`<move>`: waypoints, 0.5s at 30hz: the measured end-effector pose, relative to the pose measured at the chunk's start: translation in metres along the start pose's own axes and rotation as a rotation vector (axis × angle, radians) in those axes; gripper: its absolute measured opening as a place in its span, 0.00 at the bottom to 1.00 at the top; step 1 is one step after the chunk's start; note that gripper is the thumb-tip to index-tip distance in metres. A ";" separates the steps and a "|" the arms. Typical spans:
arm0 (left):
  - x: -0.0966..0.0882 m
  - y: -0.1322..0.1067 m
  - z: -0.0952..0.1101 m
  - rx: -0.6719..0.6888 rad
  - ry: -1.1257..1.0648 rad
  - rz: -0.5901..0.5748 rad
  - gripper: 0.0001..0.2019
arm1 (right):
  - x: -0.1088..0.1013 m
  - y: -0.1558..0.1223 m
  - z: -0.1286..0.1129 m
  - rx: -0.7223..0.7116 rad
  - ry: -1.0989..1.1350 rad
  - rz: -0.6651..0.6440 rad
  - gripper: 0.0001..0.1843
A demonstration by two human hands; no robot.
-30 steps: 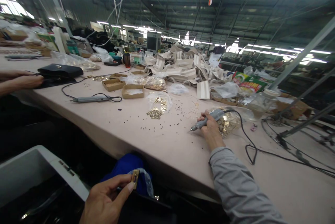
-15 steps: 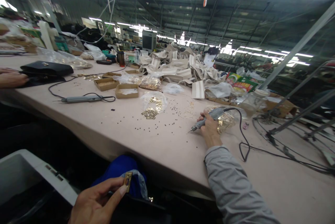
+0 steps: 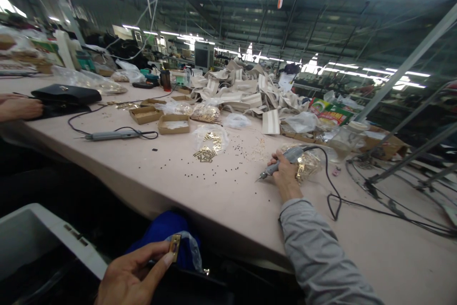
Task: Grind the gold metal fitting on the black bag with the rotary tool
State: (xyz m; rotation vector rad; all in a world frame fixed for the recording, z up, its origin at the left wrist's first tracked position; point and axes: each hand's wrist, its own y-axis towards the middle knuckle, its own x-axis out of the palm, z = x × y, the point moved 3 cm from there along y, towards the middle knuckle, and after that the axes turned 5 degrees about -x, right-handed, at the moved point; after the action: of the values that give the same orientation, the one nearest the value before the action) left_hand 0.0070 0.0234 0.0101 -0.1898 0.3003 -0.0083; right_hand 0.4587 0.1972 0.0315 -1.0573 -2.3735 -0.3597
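My left hand is below the table's near edge and pinches a small gold metal clasp between thumb and fingers. My right hand rests on the pink table and grips a grey corded electric screwdriver, its tip pointing left and down at the tabletop. Right behind that hand lies a clear bag of gold clasps. A loose pile of gold clasps on clear plastic and scattered small dark screws lie to the left of the screwdriver tip.
A second grey screwdriver with its cord lies at the left. Small cardboard boxes and a heap of striped fabric pieces sit further back. Another person's hand touches a black pouch. A white bin stands lower left.
The view shifted slightly between the earliest frame and now. Both my hands keep their holds and hardly move; the other person's hand stays by the black pouch.
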 end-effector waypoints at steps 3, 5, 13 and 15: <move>0.000 0.000 0.000 -0.008 0.004 -0.008 0.23 | -0.001 0.001 0.002 0.016 0.001 0.011 0.23; 0.000 0.001 0.000 -0.001 0.008 -0.006 0.23 | -0.001 0.001 0.002 0.024 0.002 0.013 0.23; -0.001 0.003 -0.003 -0.019 0.022 0.000 0.24 | 0.000 -0.002 0.000 0.041 0.009 0.024 0.22; -0.001 0.003 -0.002 -0.018 0.021 0.000 0.24 | 0.001 -0.003 0.000 0.042 0.011 0.024 0.22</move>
State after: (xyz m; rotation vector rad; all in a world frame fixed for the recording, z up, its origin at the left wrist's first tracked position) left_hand 0.0056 0.0256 0.0079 -0.2077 0.3209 -0.0074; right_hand 0.4561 0.1958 0.0319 -1.0612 -2.3457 -0.3048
